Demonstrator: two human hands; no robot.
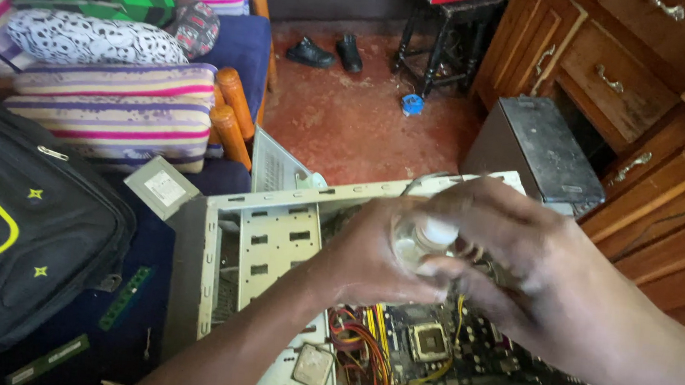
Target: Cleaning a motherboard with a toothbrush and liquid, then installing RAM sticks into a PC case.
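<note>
Both hands' fingers (469, 267) wrap small clear bottle (420, 240) over computer case (271, 236).

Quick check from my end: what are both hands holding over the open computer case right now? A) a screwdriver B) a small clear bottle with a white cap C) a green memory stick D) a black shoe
B: the left hand and right hand meet around a small clear bottle with a white cap, above the open computer case.

Soft daylight, dim left foreground, motion-blurred hands (471, 247), slight wide-angle bending at edges.
</note>
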